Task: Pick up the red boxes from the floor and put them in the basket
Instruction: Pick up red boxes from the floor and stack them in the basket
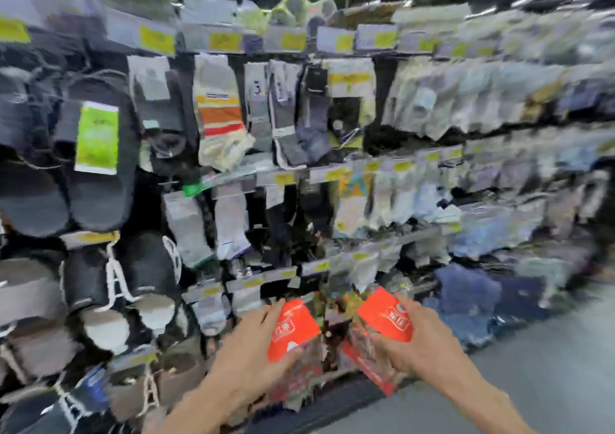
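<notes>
Two red boxes are held up in front of a shop display, one per hand, w/ the whole frame smeared by motion blur. The left hand (248, 343) is closed around the left red box (293, 328): fingers are wrapped over its left side and top edge, thumb approx. under the lower front, so the grip is snug, not spread. The right hand (421, 337) is likewise clamped on the right red box (384, 317), fingers laid across the box's right side and thumb pressed to the lower face. Both boxes are tilted, tops leaning toward each other, w/ white label marks seen on the red faces; lower parts are too blurred for detail. The boxes are near each other but apart, a dark gap left between them. Both are held in the air at centre-bottom of view, above the grey floor (549, 383), which is seen at lower right. Behind them a rack of hanging socks (219, 110) is seen, w/ yellow price tags (156, 39) along the rails. Dark slippers (96, 154) are hung at the left, one w/ a green label. No basket can be made out.
</notes>
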